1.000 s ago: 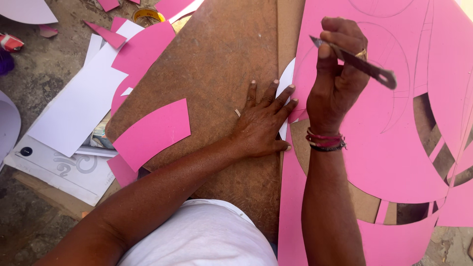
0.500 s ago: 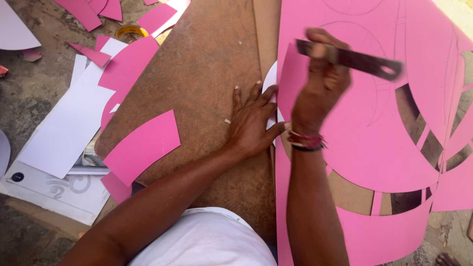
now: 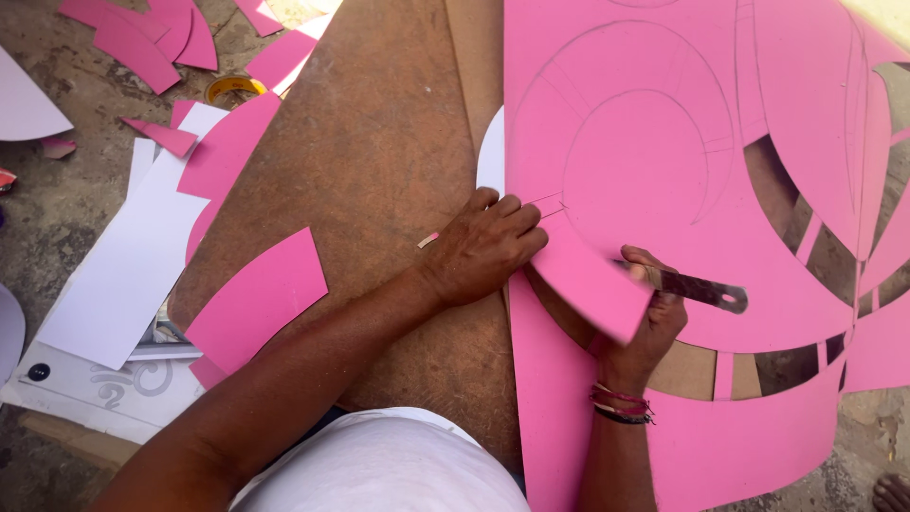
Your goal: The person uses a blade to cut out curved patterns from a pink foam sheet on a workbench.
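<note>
Head view: pink sheet [image 3: 664, 171] hides right hand [image 3: 645, 332].

A brown hardboard panel [image 3: 379, 171] lies on a rough concrete floor [image 3: 66, 204] and carries a large pink sheet [image 3: 664, 123] with pencilled curves and cut-out gaps, a curved pink offcut [image 3: 258, 296] near its left edge, and a white piece [image 3: 492, 152] peeking from under the sheet. On the floor to the left lie white sheets [image 3: 123, 275], scattered pink scraps [image 3: 142, 43], a yellow tape roll [image 3: 232, 88] and a white patterned board [image 3: 104, 389].
</note>
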